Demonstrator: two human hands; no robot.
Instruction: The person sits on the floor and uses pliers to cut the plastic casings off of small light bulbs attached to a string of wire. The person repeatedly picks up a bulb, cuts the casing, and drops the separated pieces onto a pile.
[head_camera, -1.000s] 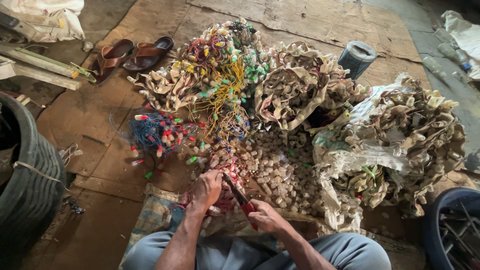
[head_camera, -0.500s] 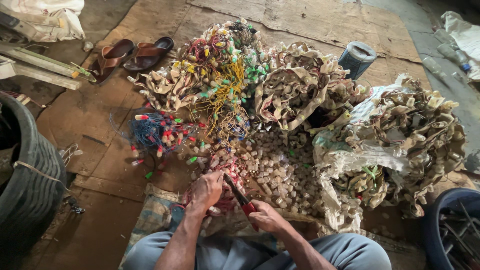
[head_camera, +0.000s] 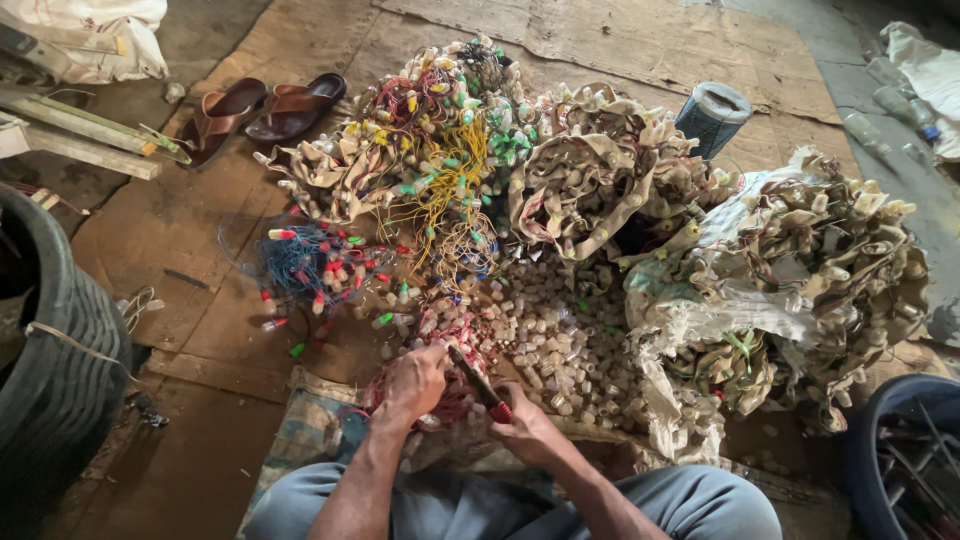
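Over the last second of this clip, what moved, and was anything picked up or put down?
Hardly anything moved. The left hand stays closed on the red bundle of wires, and the right hand keeps its grip on the red-handled cutter, whose blade points at the same spot; nothing was picked up or let go. The piles of small bulb holders, the sandals and the tyre lie as before.

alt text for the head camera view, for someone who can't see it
Seen from above, a seated person's left hand grips a red wire bundle while the right hand works a red-handled cutter into it. Heaps of small bulb sockets on coloured wires cover the cardboard floor; brown sandals lie top left.
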